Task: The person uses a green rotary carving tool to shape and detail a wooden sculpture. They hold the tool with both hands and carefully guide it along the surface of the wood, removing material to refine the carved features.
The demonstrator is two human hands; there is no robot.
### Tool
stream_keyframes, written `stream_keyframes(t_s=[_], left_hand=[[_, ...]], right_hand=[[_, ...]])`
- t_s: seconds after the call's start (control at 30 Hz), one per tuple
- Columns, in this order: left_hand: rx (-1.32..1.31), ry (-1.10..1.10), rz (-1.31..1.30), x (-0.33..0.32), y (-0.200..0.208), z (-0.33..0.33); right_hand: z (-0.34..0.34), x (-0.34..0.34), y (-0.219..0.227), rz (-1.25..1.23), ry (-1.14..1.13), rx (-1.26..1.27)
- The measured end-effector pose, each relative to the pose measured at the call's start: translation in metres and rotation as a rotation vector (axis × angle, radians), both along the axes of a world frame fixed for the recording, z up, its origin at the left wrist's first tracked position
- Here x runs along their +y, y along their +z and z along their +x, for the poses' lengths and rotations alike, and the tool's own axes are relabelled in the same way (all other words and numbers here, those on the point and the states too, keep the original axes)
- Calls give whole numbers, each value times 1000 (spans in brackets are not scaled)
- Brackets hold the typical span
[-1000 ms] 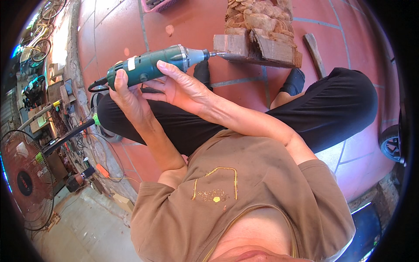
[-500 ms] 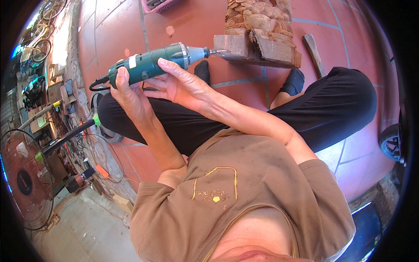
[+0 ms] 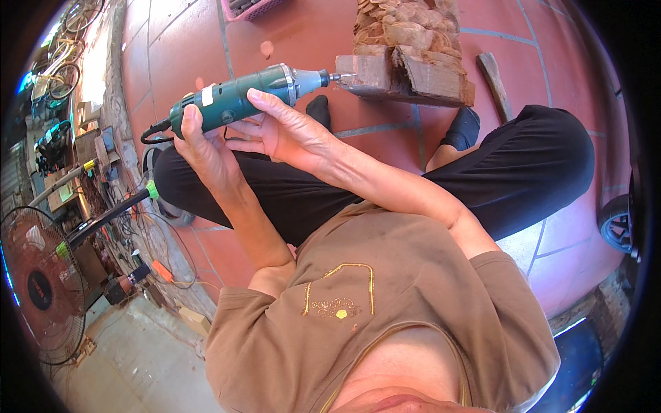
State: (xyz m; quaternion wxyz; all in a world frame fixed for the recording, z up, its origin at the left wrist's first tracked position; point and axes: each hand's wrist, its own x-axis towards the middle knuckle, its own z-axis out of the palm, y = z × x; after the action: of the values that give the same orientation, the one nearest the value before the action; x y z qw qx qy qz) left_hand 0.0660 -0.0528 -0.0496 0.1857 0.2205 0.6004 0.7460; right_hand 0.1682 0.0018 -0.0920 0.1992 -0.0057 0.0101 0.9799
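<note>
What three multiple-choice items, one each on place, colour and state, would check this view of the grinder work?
1. Where is the tool's bit? A at the wood block's edge; B on the floor; C in the basket.
2. The rotary tool's body is: A red; B green; C yellow.
3. The tool is held by: A no hand; B one hand; C both hands.

A: the bit meets the wood block.
B: the rotary tool is green.
C: the left hand grips its rear, the right hand its middle.

Both hands, left hand [image 3: 200, 141], right hand [image 3: 286, 131], gripping green rotary grinder [image 3: 237, 100], bit touching carved wood block [image 3: 406, 51], red tile floor [image 3: 289, 34]
</note>
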Motion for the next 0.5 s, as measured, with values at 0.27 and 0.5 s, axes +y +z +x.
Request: stream_keyframes(t_s=[0.27, 0.5], left_hand=[[10, 5, -9, 0, 0, 1], [19, 1, -22, -3, 2, 1]], right_hand=[[1, -1, -2, -6, 3, -1], [3, -5, 1, -27, 5, 16]])
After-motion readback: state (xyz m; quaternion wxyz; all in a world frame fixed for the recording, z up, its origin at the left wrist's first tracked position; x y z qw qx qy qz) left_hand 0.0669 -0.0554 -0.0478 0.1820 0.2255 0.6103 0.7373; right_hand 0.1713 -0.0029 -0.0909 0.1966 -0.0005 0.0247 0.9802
